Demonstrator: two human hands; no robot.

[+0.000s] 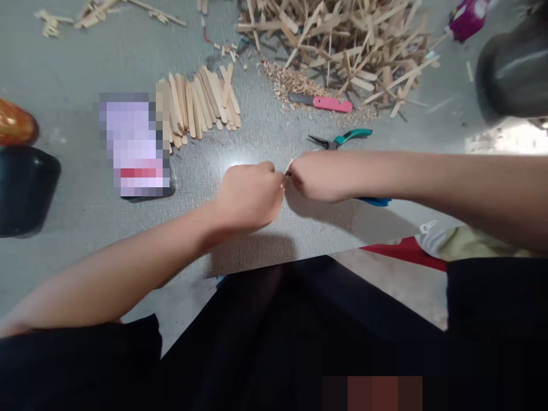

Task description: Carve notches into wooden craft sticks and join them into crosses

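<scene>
My left hand (252,194) is closed, knuckles up, above the grey table near its front edge. My right hand (312,176) is closed too, and its fingers meet those of the left. A thin pale strip (290,166), which looks like wood, shows at the right fingertips; most of it is hidden by the fingers. Whether the left fingers also grip it is hard to see. Just beyond the right wrist lie pliers with green handles (353,136). A blue handle (377,201) sticks out from under the right forearm.
A row of wooden craft sticks (201,103) lies beside a blurred phone (135,148). Farther back is a big heap of broken sticks (342,40), with wood crumbs and a pink-handled cutter (333,104) before it. Dark objects stand left (25,191) and right (514,74).
</scene>
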